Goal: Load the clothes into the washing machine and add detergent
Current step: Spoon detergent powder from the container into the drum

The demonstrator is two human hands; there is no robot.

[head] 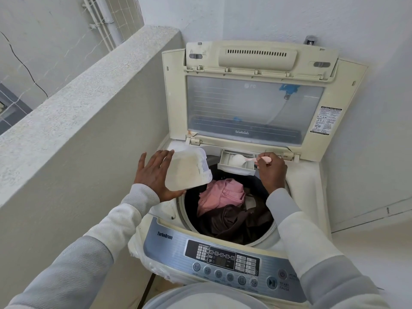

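left hand [153, 173] holds detergent tub [187, 172] | right hand [272, 172] pinches spoon [250, 159] over drawer [234, 169]

Panel [156, 246], left: you can read "TurboDrum".
Panel, right: "START PAUSE" stands beside your play/pause button [271, 282].
Lid [254, 108] glass: you see a logo and a lower line, both reversed.
Sticker [326, 120]: too small for you to read.
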